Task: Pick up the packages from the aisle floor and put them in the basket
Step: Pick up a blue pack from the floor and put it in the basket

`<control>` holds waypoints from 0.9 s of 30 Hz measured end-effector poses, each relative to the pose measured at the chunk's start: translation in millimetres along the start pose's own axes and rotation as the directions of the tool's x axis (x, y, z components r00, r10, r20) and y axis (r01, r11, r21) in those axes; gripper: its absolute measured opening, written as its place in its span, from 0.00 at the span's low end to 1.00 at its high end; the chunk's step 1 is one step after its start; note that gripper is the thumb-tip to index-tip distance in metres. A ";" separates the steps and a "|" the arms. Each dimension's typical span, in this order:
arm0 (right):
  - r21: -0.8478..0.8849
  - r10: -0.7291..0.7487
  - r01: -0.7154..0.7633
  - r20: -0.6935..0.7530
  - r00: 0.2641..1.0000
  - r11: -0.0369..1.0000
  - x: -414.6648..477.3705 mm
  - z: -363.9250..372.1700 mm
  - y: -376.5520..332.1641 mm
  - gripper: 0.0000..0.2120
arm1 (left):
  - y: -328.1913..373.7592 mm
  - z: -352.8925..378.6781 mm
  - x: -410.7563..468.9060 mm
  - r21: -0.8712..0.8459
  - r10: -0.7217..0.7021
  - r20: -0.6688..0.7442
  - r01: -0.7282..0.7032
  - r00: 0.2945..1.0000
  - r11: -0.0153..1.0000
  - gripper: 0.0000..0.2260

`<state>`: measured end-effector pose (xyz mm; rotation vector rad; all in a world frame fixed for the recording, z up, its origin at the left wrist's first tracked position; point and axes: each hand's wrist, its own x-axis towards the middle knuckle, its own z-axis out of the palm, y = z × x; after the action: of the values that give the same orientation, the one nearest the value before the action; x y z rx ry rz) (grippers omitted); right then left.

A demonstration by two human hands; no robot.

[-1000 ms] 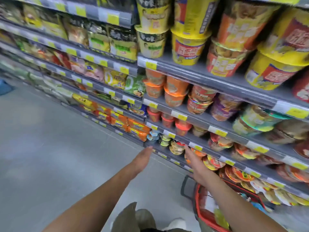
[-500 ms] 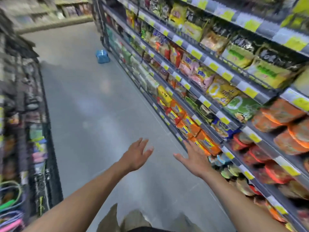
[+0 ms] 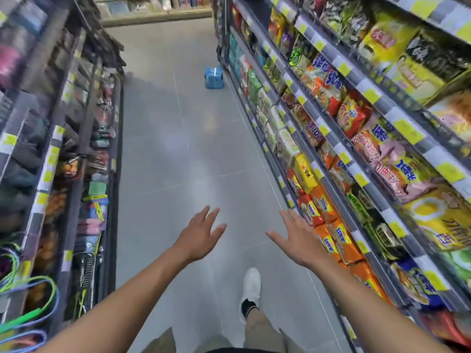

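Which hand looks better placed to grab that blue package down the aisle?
Probably the right hand: the package lies by the right shelves, on that hand's side. The left hand is equally open and empty; both are far from it.

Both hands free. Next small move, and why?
Probably step forward toward the blue package. It lies on the floor beside the right-hand shelving, far beyond reach. The left hand and right hand are open and hold nothing, so no grasp is possible yet.
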<state>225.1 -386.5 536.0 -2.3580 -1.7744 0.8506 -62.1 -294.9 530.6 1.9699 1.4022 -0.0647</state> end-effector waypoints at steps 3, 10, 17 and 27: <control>-0.018 -0.030 0.031 0.038 0.999 0.999 54.7 -21.2 -12.0 0.47 | 7.7 -27.9 41.6 0.025 -0.022 -0.037 0.023 0.999 0.999 0.30; -0.048 -0.092 0.098 0.113 0.989 0.994 176.6 -56.9 -38.7 0.50 | 8.1 -83.3 131.3 0.003 -0.088 -0.077 0.088 0.993 0.996 0.30; -0.087 -0.144 0.160 0.163 0.976 0.983 300.3 -86.2 -84.2 0.44 | -33.2 -138.3 216.6 -0.061 -0.174 -0.111 0.168 0.978 0.984 0.30; -0.105 -0.128 0.144 0.142 0.982 0.984 503.8 -134.1 -208.1 0.38 | -110.6 -277.0 383.7 -0.031 -0.170 -0.140 0.167 0.975 0.985 0.30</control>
<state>197.8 174.2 533.5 -2.2608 -2.0630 0.9323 -93.6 190.0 519.7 1.8671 1.6547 0.0125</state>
